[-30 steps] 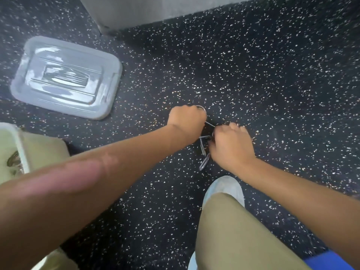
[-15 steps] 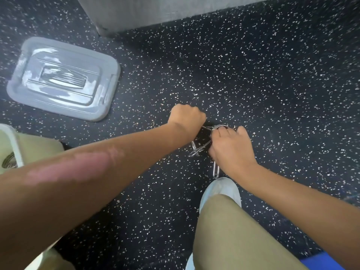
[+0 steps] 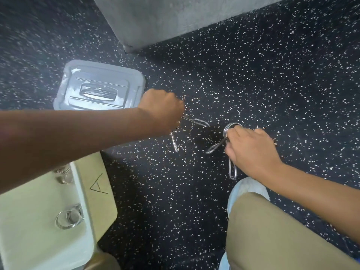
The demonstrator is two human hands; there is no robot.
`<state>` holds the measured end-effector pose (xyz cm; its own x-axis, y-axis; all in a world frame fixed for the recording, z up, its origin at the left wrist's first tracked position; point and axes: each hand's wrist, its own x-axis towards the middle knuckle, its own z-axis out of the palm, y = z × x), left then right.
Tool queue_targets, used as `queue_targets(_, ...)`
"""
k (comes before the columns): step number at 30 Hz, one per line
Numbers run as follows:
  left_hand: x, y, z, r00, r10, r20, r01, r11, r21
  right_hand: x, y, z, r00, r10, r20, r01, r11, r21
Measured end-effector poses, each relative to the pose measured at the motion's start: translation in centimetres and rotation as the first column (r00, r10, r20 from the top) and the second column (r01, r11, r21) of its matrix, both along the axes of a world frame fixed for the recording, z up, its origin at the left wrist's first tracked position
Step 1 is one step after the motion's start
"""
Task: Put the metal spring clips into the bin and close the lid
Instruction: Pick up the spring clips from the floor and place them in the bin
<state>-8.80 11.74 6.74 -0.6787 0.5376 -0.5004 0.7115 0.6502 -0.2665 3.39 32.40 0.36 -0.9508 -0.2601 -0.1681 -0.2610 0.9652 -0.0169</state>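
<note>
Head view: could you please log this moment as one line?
left hand: holds clips | right hand: holds clips | bin: open, some clips inside | lid: on floor

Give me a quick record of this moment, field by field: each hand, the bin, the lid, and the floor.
left hand: closed on a spring clip, its legs sticking out below the fist
right hand: closed on another spring clip, coil at the fingers
bin: open, pale, marked A, clips already inside
lid: off, flat on the floor beyond the bin
floor: dark, speckled
</note>
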Motion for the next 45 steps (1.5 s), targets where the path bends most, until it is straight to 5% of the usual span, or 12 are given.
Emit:
queue_targets(5, 1.9, -4.7, 4.0, 0.999, -0.044, 0.010, 0.044, 0.999, 0.015, -0.5, -1.9, 1.1, 0.999, 0.017, -0.045, -0.020, 0.998, -0.066)
queue_targets(14, 7.6, -13.4, 9.2, 0.991, 0.129, -0.020, -0.120, 0.962, 0.247, -1.1, -7.9, 3.6, 0.998, 0.041, -0.047, -0.051, 0.974, -0.219)
queue_targets(21, 12.9, -20.8, 10.4, 0.939, 0.342, -0.042, -0.330, 0.926, 0.183, -0.9, -11.7, 5.8, 0.996, 0.085, -0.009, -0.085, 0.968, -0.237)
queue_targets(27, 17.4, -26.6, 8.1, 0.735, 0.677, -0.021, -0.656, 0.719, 0.229, -0.8, -14.7, 6.8, 0.989, 0.147, 0.014, -0.138, 0.953, -0.271)
queue_targets(33, 20.1, -28.8, 3.9, 0.530, 0.844, 0.086, -0.836, 0.503, 0.220, -0.5, -16.5, 6.6, 0.969, 0.236, 0.077, -0.209, 0.943, -0.259)
queue_targets(45, 20.8, -27.8, -4.2, 0.448, 0.839, 0.309, -0.893, 0.437, 0.108, -1.5, -19.6, 7.4, 0.933, 0.353, 0.077, -0.333, 0.922, -0.197)
